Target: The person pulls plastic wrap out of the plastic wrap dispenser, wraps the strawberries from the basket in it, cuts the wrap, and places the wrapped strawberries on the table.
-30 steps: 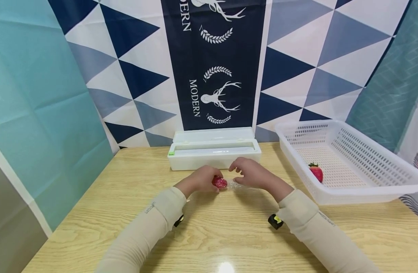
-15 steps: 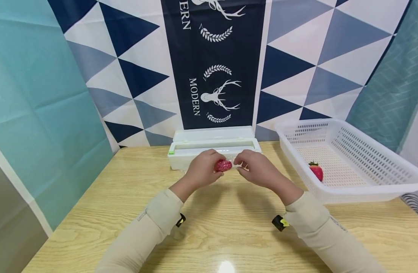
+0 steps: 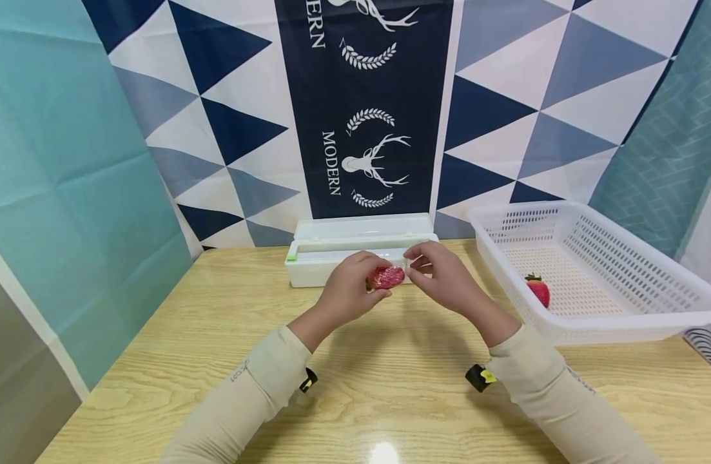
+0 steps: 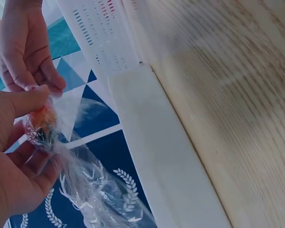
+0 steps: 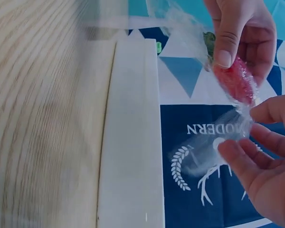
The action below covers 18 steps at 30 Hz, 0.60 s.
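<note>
A strawberry (image 3: 388,278) in clear plastic film is held above the table by my left hand (image 3: 350,283). In the right wrist view the film clings to the red strawberry (image 5: 235,80), with its green leaves toward the left hand's side. Loose film (image 4: 92,183) trails from the leafy end in the left wrist view. My right hand (image 3: 439,274) is at the other end, its fingers (image 5: 235,156) curled at the twisted film (image 5: 204,147) beside the tip.
Behind the hands stands a long white box (image 3: 309,276) with its lid raised. A white perforated basket (image 3: 628,325) at the right holds another strawberry (image 3: 538,291). A patterned cloth (image 3: 245,129) hangs behind the wooden table (image 3: 384,399).
Both hands have risen from near the tabletop toward the white box, carrying the wrapped strawberry up and slightly right. My right hand's fingers have come in at the film end.
</note>
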Available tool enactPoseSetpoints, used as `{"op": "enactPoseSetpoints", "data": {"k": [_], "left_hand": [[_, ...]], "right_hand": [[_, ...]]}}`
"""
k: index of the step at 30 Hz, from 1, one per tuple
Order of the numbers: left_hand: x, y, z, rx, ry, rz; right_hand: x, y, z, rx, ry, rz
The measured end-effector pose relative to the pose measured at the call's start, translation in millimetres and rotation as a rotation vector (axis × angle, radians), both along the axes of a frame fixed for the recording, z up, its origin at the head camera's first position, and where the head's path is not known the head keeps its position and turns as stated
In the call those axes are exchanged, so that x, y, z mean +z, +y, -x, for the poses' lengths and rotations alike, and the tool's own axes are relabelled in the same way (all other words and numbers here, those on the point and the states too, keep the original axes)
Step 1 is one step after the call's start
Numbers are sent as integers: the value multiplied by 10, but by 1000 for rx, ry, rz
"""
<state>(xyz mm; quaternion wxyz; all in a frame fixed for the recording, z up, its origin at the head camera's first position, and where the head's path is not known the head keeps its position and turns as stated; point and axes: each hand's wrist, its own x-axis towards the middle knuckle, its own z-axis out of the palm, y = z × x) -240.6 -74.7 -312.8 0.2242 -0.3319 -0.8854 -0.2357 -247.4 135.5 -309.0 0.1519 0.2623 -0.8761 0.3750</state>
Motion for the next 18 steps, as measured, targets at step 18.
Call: {"op": "enactPoseSetpoints", "data": {"k": [18], "left_hand": [[10, 42, -74, -165, 172, -201]], "right_hand": [[-43, 35, -21, 407, -535, 679]]}}
